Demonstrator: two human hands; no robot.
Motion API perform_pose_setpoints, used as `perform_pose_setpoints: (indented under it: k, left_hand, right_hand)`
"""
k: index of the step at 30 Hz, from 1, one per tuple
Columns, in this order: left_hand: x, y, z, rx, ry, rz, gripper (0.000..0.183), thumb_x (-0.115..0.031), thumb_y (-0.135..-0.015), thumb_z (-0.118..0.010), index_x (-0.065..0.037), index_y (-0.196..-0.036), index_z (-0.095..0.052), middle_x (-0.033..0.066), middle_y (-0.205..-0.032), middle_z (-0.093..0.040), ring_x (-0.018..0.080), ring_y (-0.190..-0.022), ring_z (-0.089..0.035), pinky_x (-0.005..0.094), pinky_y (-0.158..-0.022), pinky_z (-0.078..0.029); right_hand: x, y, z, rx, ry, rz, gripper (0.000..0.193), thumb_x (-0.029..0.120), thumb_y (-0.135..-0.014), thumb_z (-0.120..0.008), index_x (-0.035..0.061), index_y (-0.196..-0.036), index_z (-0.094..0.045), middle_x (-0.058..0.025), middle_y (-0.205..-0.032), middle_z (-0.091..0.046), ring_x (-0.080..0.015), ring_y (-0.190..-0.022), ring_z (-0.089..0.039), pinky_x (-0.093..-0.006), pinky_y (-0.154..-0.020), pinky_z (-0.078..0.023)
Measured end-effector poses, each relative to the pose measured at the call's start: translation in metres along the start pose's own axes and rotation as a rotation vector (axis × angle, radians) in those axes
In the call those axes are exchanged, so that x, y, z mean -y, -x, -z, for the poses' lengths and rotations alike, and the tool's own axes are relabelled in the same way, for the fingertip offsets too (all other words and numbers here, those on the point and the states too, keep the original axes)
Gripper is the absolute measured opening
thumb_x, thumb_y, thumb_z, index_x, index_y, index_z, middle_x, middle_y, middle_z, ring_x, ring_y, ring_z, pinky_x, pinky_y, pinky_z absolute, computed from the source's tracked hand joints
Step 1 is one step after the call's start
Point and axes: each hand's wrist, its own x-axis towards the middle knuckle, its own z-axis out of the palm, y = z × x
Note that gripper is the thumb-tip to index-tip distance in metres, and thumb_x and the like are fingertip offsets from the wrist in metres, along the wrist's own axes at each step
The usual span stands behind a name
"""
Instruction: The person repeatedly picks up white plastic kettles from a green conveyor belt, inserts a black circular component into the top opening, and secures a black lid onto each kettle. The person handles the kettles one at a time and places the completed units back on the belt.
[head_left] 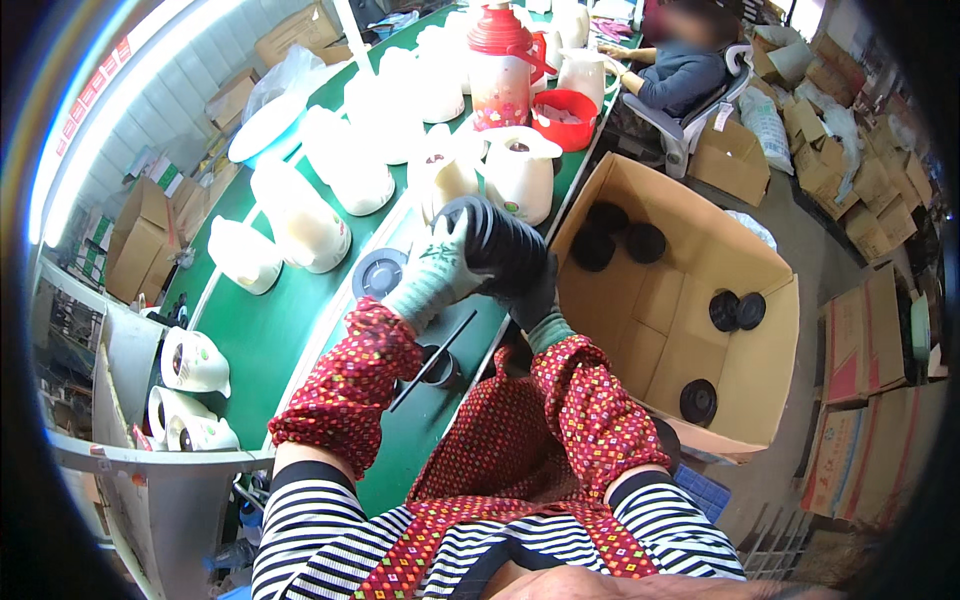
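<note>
Striped shirt and red patterned apron lie nearest the camera, at 6 o'clock. Clock face centred on the ridged black stack, apparently nested discs, which sits between both hands above the green table. Left hand, gloved, is closed on the stack from about 8 o'clock; right hand, in a darker glove, clasps its 4 o'clock end. Exact fingertip contact: cannot tell. Main risk, as judged: the stack is held by its ends and side, so uneven squeeze or slack in one glove could let middle discs slide out. Open carton stands at 3 to 4 o'clock, loose black discs inside; a drop across its rim could scatter pieces. Secondary: pale jug just beyond at 1 o'clock could be knocked by a forward swing; dark rod at 7 o'clock could snag the left sleeve.
</note>
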Motion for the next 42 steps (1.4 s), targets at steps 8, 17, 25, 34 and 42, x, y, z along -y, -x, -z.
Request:
perform_pose_setpoints:
  k: [8, 17, 25, 34, 42]
  left_hand:
    - [0.004, 0.015, -0.014, 0.191, -0.212, -0.037, 0.103, -0.048, -0.077, -0.085, -0.014, -0.161, -0.036, 0.0308, -0.16, -0.036, 0.0532, -0.147, -0.034, 0.0655, -0.119, -0.029]
    - [0.019, 0.063, 0.0, 0.069, 0.103, -0.121, 0.115, -0.048, -0.07, -0.092, -0.005, -0.161, -0.035, 0.0396, -0.159, -0.03, 0.0622, -0.148, -0.026, 0.0704, -0.122, -0.024]
    - [0.197, 0.18, 0.089, -0.323, -0.387, 0.397, 0.095, -0.049, -0.083, -0.08, -0.001, -0.155, -0.039, 0.0324, -0.154, -0.041, 0.0456, -0.138, -0.047, 0.0511, -0.113, -0.045]
    - [0.455, 0.391, 0.204, -0.25, -0.428, 1.372, 0.095, -0.045, -0.086, -0.08, -0.004, -0.159, -0.036, 0.0283, -0.159, -0.042, 0.0439, -0.139, -0.053, 0.0464, -0.113, -0.048]
    - [0.399, 0.36, 0.161, -0.307, -0.521, 1.153, 0.068, -0.039, -0.088, -0.076, -0.005, -0.143, -0.056, 0.0192, -0.126, -0.07, 0.0342, -0.103, -0.073, 0.0451, -0.089, -0.058]
  right_hand:
    - [-0.014, -0.005, 0.01, -0.005, 1.0, -0.295, 0.061, 0.046, -0.101, -0.057, 0.01, -0.15, -0.05, -0.0154, -0.146, -0.06, -0.0341, -0.13, -0.06, -0.0532, -0.108, -0.05]
    - [-0.01, 0.004, 0.064, -0.115, 1.926, -0.768, 0.06, 0.056, -0.104, -0.044, 0.008, -0.114, -0.077, -0.0217, -0.118, -0.074, -0.044, -0.112, -0.07, -0.0582, -0.093, -0.055]
    - [0.09, 0.06, -0.003, -0.475, 0.989, -0.866, 0.065, 0.067, -0.101, -0.056, 0.0047, -0.118, -0.065, -0.0131, -0.084, -0.071, -0.0238, -0.063, -0.067, -0.0368, -0.06, -0.057]
    - [0.109, 0.115, -0.101, -0.39, 0.886, -0.889, 0.044, 0.044, -0.108, -0.052, 0.0036, -0.121, -0.064, -0.0104, -0.091, -0.071, -0.0203, -0.077, -0.07, -0.0318, -0.069, -0.058]
    - [0.072, 0.117, -0.157, -0.032, 0.905, -0.873, 0.037, 0.021, -0.109, -0.053, -0.0017, -0.136, -0.062, -0.0133, -0.114, -0.073, -0.0197, -0.093, -0.072, -0.0297, -0.08, -0.058]
